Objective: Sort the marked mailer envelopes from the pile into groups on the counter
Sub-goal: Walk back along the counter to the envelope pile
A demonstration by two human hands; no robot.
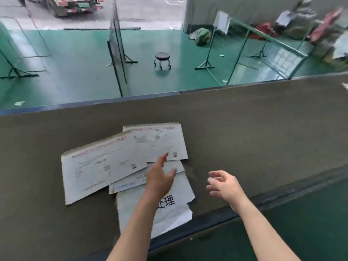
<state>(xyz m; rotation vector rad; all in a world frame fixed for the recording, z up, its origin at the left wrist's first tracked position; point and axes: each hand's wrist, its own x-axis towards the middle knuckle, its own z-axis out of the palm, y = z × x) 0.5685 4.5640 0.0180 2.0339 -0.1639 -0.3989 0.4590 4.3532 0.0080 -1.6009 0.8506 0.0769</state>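
White cardboard mailer envelopes (131, 166) sit fanned in a loose overlapping pile mid-counter, toward your near edge. The grey-brown felt-topped counter (263, 129) has a dark blue rim. Leftmost envelope (101, 166) lies tilted, on top of its neighbours, red print along its upper edge. Far envelope (165, 140) is partly tucked under it. A thin one with blue print (128, 183) pokes out below both. The nearest envelope (169, 206) carries large black handwritten characters, has a torn right edge and hangs slightly over the counter's near rim.

Your left hand (160, 178) is over the pile's centre, fingers straight and spread, index tip at the far envelope's lower edge; contact unclear, nothing gripped. Your right hand (224, 183) is right of the pile, above bare counter, fingers loosely curled, holding nothing.

Beyond the counter: green floor (75, 63), a small round black stool (162, 58), green-framed mesh screens (117, 44).
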